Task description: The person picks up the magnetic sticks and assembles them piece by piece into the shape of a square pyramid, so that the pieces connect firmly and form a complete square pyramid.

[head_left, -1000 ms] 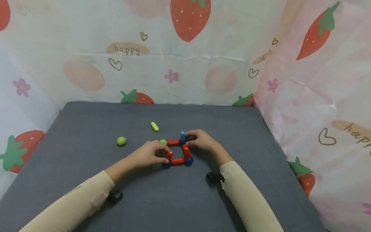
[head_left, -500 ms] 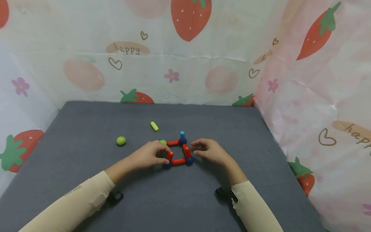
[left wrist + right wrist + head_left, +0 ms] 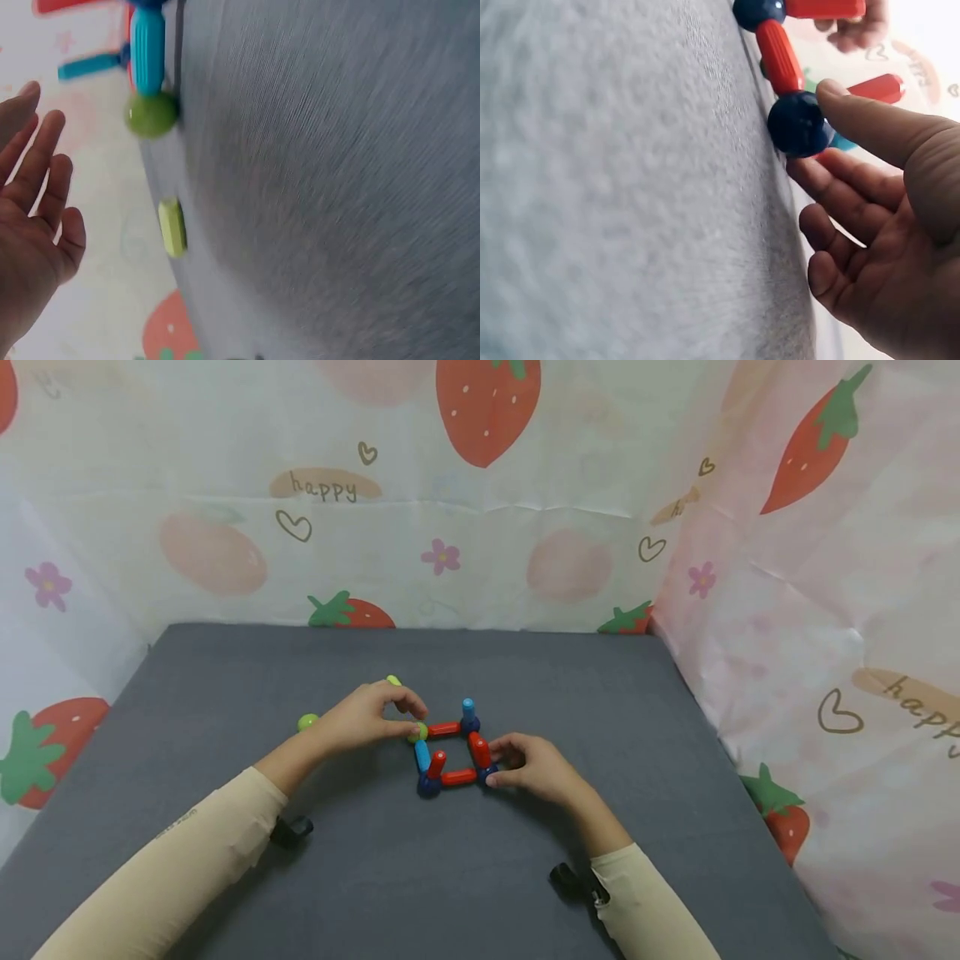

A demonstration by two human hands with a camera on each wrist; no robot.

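A four-sided frame of magnetic rods and balls lies on the grey cloth: red rods (image 3: 459,777), a light blue rod (image 3: 423,757), dark blue balls (image 3: 429,786) and one green ball (image 3: 152,115). Red rods (image 3: 437,765) stand up from the front corners, a short light blue rod (image 3: 468,708) from the back right. My left hand (image 3: 367,714) is over the green corner, its fingers loosely spread; the left wrist view shows it apart from the ball. With thumb and fingers, my right hand (image 3: 543,768) pinches the front right dark blue ball (image 3: 801,124).
A loose green ball (image 3: 307,722) lies left of the frame, partly behind my left arm. Beyond my left hand is a yellow-green rod (image 3: 172,227). A printed strawberry curtain (image 3: 480,552) stands behind the table (image 3: 420,885) and along its sides.
My left hand has left the front left upright red rod and moved back to the green corner ball. The right hand has come from the back right corner to the front right ball.
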